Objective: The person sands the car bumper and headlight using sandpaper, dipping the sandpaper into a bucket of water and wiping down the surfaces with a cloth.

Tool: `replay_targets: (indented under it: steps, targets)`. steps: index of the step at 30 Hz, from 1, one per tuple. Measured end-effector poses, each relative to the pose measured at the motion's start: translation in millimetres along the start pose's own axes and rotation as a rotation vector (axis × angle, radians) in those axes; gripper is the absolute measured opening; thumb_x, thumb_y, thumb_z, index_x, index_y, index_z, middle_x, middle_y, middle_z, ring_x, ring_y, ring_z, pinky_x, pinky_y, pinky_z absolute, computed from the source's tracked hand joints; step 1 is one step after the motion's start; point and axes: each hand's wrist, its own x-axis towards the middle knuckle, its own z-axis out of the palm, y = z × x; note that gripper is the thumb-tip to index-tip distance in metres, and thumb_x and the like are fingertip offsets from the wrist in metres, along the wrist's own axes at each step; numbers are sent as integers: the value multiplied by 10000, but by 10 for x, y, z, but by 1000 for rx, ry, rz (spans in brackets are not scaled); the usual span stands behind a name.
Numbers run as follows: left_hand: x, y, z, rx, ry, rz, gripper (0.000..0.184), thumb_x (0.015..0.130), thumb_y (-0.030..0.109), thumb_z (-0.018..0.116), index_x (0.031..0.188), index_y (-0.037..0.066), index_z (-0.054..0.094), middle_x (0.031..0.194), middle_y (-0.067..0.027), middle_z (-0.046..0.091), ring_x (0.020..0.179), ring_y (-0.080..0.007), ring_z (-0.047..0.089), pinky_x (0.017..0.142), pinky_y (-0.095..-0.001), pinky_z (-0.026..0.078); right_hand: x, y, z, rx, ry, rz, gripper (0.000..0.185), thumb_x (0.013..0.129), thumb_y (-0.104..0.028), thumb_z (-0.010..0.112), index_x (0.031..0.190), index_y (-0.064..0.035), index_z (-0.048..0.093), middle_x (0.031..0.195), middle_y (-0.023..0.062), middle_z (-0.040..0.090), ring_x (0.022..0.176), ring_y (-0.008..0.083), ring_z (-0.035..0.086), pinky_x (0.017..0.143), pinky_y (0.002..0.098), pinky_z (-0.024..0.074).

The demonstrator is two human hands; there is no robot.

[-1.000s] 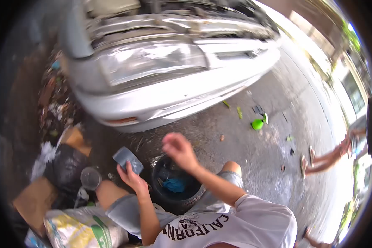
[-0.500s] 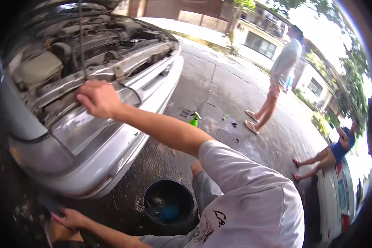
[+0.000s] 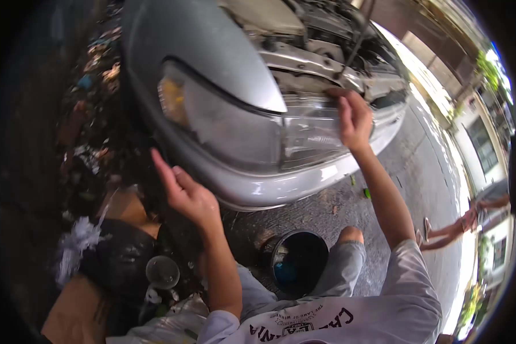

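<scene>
My left hand [image 3: 192,198] is held in the air to the left of the car's front bumper [image 3: 258,189], its fingers stretched out and nothing in it. My right hand [image 3: 356,121] is at the top edge of the clear headlight [image 3: 309,132], with its fingers bent and closed. Whatever may be between those fingertips is hidden. The silver car [image 3: 195,40] has its engine bay [image 3: 327,34] uncovered, with a thin prop rod [image 3: 358,43] rising out of it. Between my knees stands a black bucket [image 3: 307,258] with a blue cloth-like thing [image 3: 285,272] in it.
Black bags [image 3: 120,246], a cardboard piece [image 3: 74,309] and a clear plastic cup [image 3: 162,272] lie at lower left. Leaf litter and scraps [image 3: 97,155] cover the ground beside the car. A person's legs [image 3: 453,229] show on the road at right.
My view has swung left toward the headlight. My left hand has risen from low beside the bags to near the bumper. My right hand stays at the car's front edge.
</scene>
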Motion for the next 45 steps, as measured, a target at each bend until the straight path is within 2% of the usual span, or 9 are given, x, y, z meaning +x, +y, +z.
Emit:
replay_targets:
  steps: [6, 8, 12, 18, 22, 29, 34, 39, 45]
  targets:
    - [-309, -228, 125, -40, -281, 57, 490, 1056, 232, 364, 1478, -16, 343, 1577, -209, 249, 1461, -335, 250, 1179, -400, 198, -14, -3, -2, -44, -33, 42, 289, 986, -188, 458, 995, -3, 680, 949, 147, 692, 894, 296, 658, 804, 334, 485]
    - [44, -432, 224, -50, -310, 40, 518, 1060, 275, 304, 1489, -16, 307, 1582, -223, 205, 1466, -396, 183, 1172, -525, 171, -7, -10, 2, -55, -38, 13, 311, 997, -213, 450, 1001, -1, 678, 963, 145, 692, 910, 292, 654, 820, 337, 478]
    - [1522, -766, 465, 12, -314, -129, 487, 1048, 267, 348, 1450, -5, 389, 1556, -201, 286, 1425, -353, 307, 1171, -456, 248, -33, 52, -7, -70, -105, 31, 401, 1024, -278, 399, 1055, 30, 653, 1031, 158, 697, 987, 247, 645, 897, 332, 462]
    - [207, -193, 84, 294, -296, 141, 437, 1012, 155, 388, 1418, 5, 449, 1532, -178, 349, 1406, -408, 322, 1147, -492, 294, -38, 63, 28, -31, -55, 45, 394, 1024, -257, 395, 1061, 29, 664, 1027, 155, 697, 960, 266, 648, 867, 346, 473]
    - [1093, -622, 396, 485, -231, 169, 413, 989, 207, 469, 1332, -12, 537, 1465, -146, 458, 1333, -402, 429, 1075, -513, 354, -61, 37, 20, -10, -89, 86, 386, 1026, -251, 390, 1066, 35, 646, 1072, 159, 691, 1020, 244, 631, 942, 334, 444]
    - [592, -307, 183, 534, -353, 72, 412, 1004, 212, 421, 1350, 20, 536, 1505, -108, 416, 1391, -393, 355, 1111, -567, 298, -48, 43, 22, -9, -93, 104, 394, 1031, -264, 387, 1072, 34, 641, 1075, 166, 688, 1025, 257, 632, 943, 353, 448]
    - [2171, -868, 651, 374, -312, -57, 446, 1021, 293, 354, 1362, 67, 532, 1468, -105, 469, 1380, -377, 375, 1106, -578, 293, 1, 52, 23, -4, -95, 76, 392, 1034, -267, 385, 1070, 34, 632, 1076, 171, 681, 1034, 259, 626, 949, 355, 443]
    - [914, -519, 224, 413, -356, 15, 421, 1012, 242, 411, 1405, 135, 517, 1517, -20, 417, 1398, -308, 387, 1122, -591, 264, -25, 34, 22, 0, -110, 82, 406, 1032, -277, 382, 1074, 41, 630, 1071, 173, 680, 1024, 262, 625, 944, 356, 444]
    - [2222, -1133, 809, 314, -207, 18, 416, 1000, 234, 423, 1363, 69, 541, 1461, -117, 473, 1305, -360, 481, 1109, -536, 317, -16, 44, 32, -46, -83, 10, 420, 1027, -304, 378, 1028, 21, 643, 1021, 158, 687, 968, 299, 646, 868, 369, 473]
